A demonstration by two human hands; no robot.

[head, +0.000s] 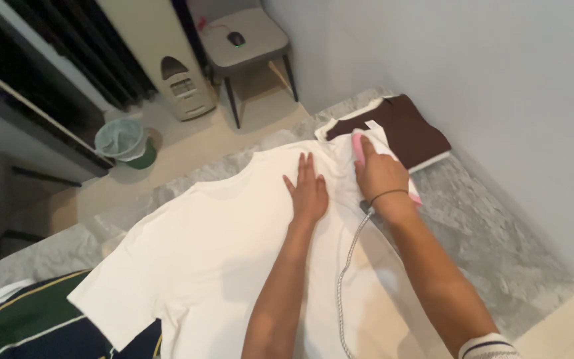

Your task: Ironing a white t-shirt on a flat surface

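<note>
Step in hand, by judgement: pressing the shoulder and collar area of the shirt (220, 252).

Position of parts:
- The shirt is white and lies spread flat on the marbled grey surface (499, 246), collar end away from the person, one sleeve toward the near left.
- The right hand (381, 174) is clenched around a pink iron (358, 147), which rests on the shirt near the collar on the right side. Most of the iron is hidden under the hand; its soleplate cannot be seen.
- A braided cord (348, 266) runs from the rear of the iron down across the shirt toward the near edge.
- The left hand (308, 189) lies flat on the cloth just beside the iron, fingers (304, 166) released, straight and together, grasping nothing.

Adjacent items: a folded brown garment (400, 126) touches the far end of the shirt; a striped green and navy garment (41, 319) lies at the near left.

Next move, by judgement: any further stroke calls for the flat hand to keep the cloth taut while staying apart from the iron, and for the cord to trail behind the iron, not under it. Creases are too faint to tell.
</note>
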